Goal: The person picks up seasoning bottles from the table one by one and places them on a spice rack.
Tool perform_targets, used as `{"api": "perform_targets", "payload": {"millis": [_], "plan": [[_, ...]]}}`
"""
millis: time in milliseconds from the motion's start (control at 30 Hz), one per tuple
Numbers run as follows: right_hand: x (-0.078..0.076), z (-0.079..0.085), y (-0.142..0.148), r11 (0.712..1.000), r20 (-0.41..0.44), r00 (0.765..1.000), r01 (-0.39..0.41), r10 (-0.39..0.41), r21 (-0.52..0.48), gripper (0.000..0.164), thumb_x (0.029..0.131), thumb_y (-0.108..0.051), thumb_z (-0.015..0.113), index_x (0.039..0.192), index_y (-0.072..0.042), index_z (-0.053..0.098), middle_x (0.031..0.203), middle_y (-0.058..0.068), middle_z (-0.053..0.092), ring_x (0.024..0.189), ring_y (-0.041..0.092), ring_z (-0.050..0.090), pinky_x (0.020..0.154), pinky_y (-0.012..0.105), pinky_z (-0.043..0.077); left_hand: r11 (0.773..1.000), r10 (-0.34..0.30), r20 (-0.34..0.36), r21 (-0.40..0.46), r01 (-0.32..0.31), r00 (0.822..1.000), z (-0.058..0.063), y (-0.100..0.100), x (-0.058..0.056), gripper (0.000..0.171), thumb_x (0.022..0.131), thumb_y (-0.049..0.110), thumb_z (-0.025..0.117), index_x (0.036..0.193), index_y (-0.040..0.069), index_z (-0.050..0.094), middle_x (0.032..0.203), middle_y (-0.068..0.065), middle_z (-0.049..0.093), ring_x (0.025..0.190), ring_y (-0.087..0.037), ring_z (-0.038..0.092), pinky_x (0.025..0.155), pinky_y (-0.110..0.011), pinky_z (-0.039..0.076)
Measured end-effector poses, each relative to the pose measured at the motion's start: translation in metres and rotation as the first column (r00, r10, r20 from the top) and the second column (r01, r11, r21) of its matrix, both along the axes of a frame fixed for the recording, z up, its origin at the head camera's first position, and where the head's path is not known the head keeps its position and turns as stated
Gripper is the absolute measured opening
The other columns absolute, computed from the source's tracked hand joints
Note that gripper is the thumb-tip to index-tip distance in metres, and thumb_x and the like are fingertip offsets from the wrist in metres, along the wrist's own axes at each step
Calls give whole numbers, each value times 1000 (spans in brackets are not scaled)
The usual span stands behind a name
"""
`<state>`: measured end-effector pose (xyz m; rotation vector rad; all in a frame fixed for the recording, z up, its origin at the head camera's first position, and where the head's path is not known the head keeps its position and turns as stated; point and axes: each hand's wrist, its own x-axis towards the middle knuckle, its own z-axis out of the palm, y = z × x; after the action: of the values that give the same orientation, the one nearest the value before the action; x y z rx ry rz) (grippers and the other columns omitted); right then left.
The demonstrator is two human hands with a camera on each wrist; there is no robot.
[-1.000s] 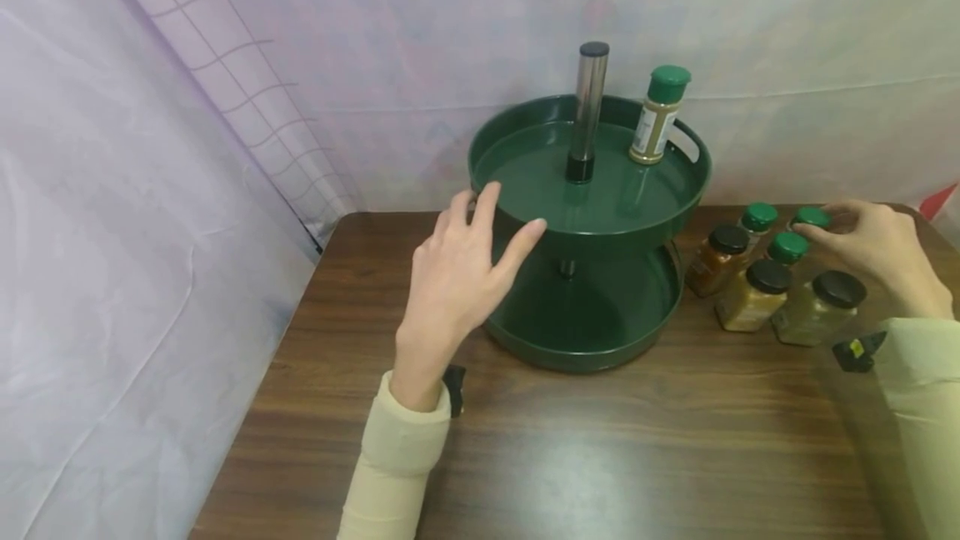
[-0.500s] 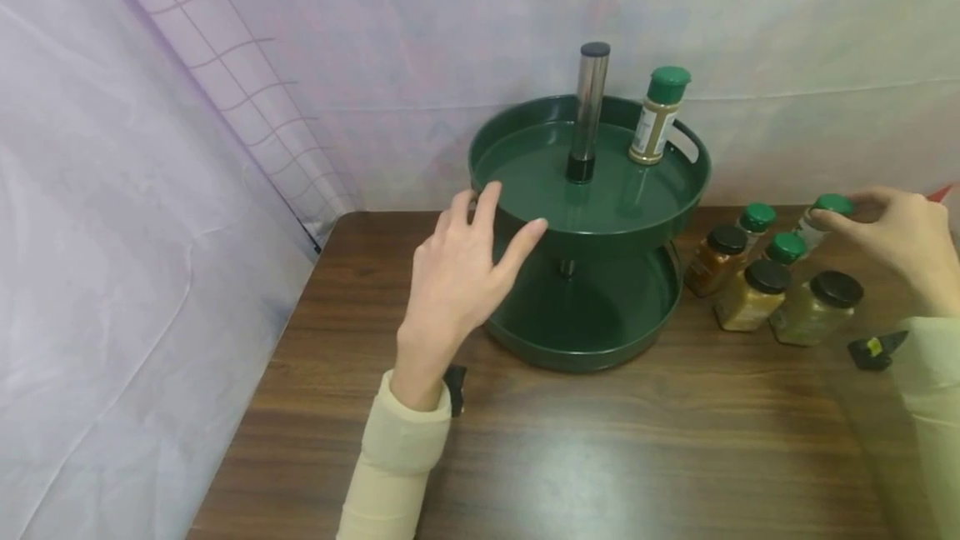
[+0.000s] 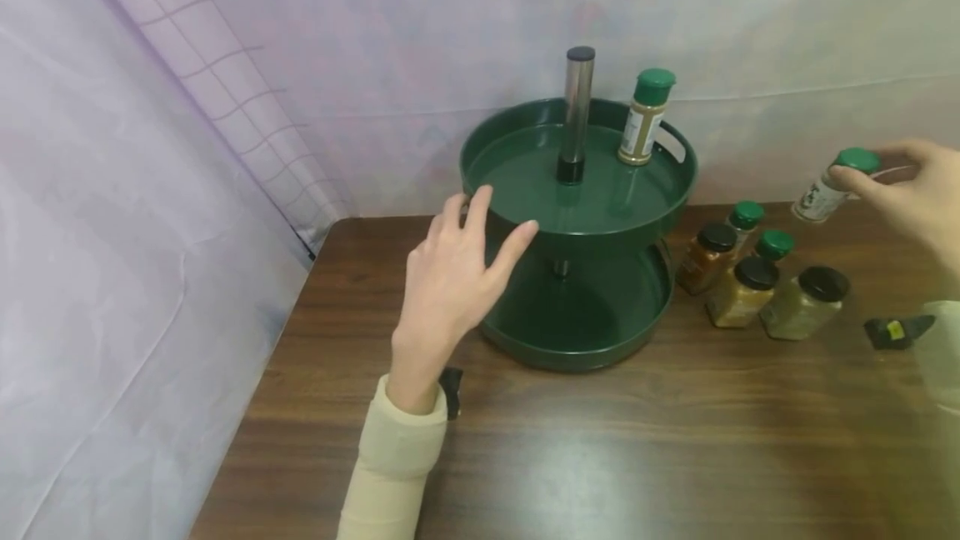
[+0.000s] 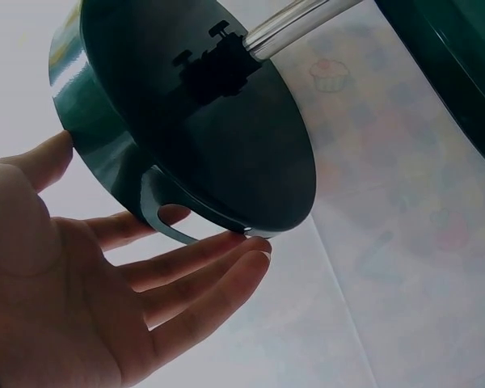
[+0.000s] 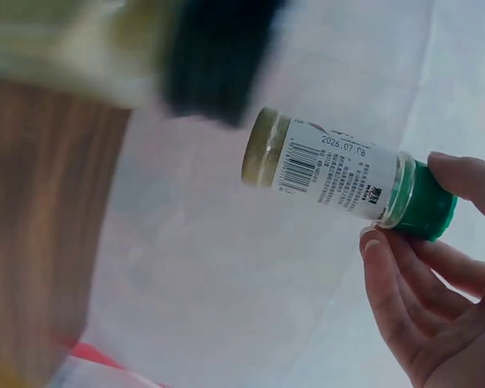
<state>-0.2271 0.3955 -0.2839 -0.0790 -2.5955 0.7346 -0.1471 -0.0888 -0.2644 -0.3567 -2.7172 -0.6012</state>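
Note:
My left hand (image 3: 453,282) rests its extended fingers against the left side of the upper tray (image 3: 592,233) of a dark green two-tier stand. In the left wrist view the thumb and fingertips (image 4: 255,255) touch the tray's outer wall and rim near its handle cutout. At the far right, my right hand (image 3: 918,194) pinches the green cap of a spice shaker (image 3: 819,200), held tilted above the table. The right wrist view shows the shaker's white printed label with a barcode. Another green-capped shaker (image 3: 642,119) stands upright on the upper tray, right of the metal post (image 3: 577,111).
Right of the stand are black-lidded jars (image 3: 806,307) and two green-capped shakers (image 3: 774,245), grouped on the wooden table (image 3: 570,457). The lower tray (image 3: 581,359) sits beneath the upper one. A white curtain (image 3: 375,40) hangs behind.
My right hand has lifted a green-capped shaker from the back of the group, up and to the right. My left hand has stayed at the upper tray.

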Motion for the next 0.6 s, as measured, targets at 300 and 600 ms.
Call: {"api": "perform_targets", "payload": {"millis": [300, 600], "plan": [[9, 23, -23, 999, -112, 994, -14, 9, -44, 59, 100, -32, 65, 139, 10, 52, 127, 26, 60, 77, -25, 30, 78, 6, 31, 1000, 4, 0, -6, -4, 1000, 0, 0, 0, 78, 101, 68, 35, 155, 13, 36, 150, -19, 43, 125, -36, 54, 84, -54, 55], [18, 45, -42, 995, -108, 994, -14, 4, -95, 61, 96, -40, 67, 142, -1, 55, 102, -32, 47, 80, -21, 38, 88, 11, 37, 1000, -1, -2, -4, 1, 1000, 0, 0, 0, 78, 101, 68, 35, 155, 12, 36, 149, -20, 43, 124, -37, 55, 82, -54, 55]]}}
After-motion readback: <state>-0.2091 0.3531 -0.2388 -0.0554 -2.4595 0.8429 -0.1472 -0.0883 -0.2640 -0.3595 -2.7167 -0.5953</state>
